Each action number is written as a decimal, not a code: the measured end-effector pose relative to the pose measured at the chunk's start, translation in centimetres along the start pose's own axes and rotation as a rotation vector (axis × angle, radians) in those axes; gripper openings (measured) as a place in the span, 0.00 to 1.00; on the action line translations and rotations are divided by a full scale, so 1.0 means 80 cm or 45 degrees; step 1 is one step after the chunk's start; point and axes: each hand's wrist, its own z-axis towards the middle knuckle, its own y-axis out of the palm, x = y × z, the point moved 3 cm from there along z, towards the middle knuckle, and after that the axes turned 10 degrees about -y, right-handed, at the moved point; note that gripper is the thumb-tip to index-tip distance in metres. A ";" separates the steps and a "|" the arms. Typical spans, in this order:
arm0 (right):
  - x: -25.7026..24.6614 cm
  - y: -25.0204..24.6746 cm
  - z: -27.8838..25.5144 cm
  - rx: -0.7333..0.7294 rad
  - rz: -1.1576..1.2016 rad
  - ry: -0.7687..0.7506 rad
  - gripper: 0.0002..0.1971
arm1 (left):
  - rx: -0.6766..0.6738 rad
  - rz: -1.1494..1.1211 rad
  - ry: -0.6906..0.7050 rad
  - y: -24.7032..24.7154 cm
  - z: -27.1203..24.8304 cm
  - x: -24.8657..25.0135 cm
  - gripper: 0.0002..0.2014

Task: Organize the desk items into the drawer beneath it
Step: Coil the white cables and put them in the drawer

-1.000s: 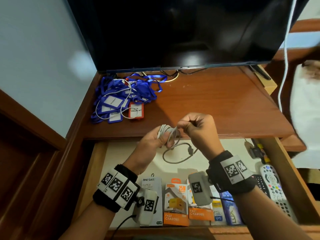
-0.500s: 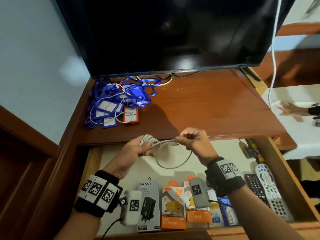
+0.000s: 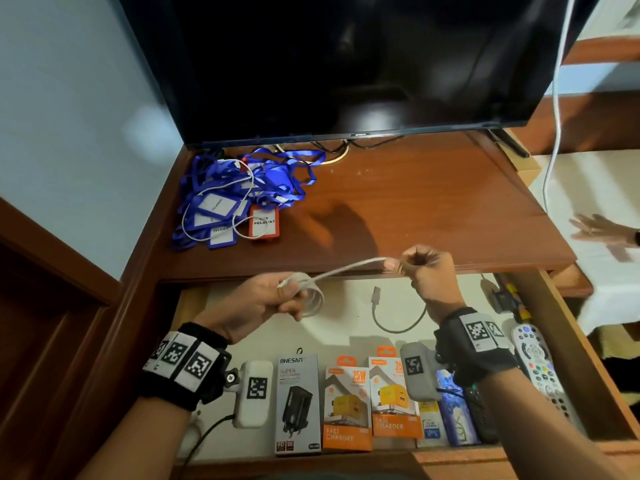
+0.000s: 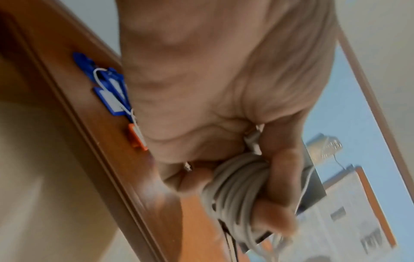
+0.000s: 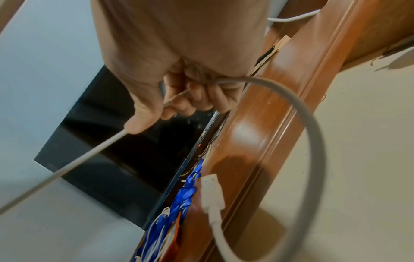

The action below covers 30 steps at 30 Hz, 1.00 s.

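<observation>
Head view: we record the left hand point(image 3: 263, 301) clamped around a coiled white cable point(image 3: 311, 292), held above the open drawer point(image 3: 194, 299) just below the bench point(image 3: 398, 209) edge. We note the right hand point(image 3: 427, 271) pinching the same cable's free run, stretched between both hands; its plug end point(image 3: 377, 294) dangles over the drawer. Blue lanyards point(image 3: 239, 199) lie on the bench.

Both hands point(image 3: 259, 299) point(image 3: 427, 271) raised apart, fingers point(image 4: 280, 177) curled.

wrists: black bands point(image 3: 180, 367) | square-code tags | white cameras point(image 3: 252, 393) | bare forearms
</observation>
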 end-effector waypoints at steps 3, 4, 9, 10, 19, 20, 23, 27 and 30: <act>-0.005 -0.002 -0.007 0.006 0.056 -0.011 0.15 | 0.164 -0.328 0.118 -0.021 -0.004 0.004 0.26; -0.007 -0.002 -0.008 0.006 0.065 -0.013 0.14 | 0.192 -0.431 0.149 -0.027 -0.005 0.007 0.25; -0.012 0.008 0.002 -0.024 -0.078 -0.050 0.16 | 0.393 -0.556 0.287 -0.028 -0.007 0.010 0.11; -0.012 0.014 0.002 -0.095 -0.215 -0.039 0.16 | 0.457 -0.593 0.294 -0.028 -0.006 0.010 0.14; -0.036 0.092 -0.034 -0.956 -0.840 -0.190 0.05 | 0.945 -0.193 0.369 -0.008 0.008 0.023 0.13; -0.041 0.097 -0.038 -0.996 -0.801 -0.202 0.05 | 0.983 -0.097 0.365 -0.004 0.009 0.022 0.12; -0.060 0.099 -0.043 -0.991 -0.615 -0.275 0.05 | 0.975 0.085 0.366 0.006 0.012 0.019 0.10; -0.070 0.085 -0.041 -0.809 -0.381 -0.367 0.08 | 0.841 0.124 0.281 0.016 0.011 0.009 0.11; -0.072 0.078 -0.037 -0.687 -0.226 -0.309 0.09 | 0.708 0.162 0.250 0.027 0.011 0.004 0.11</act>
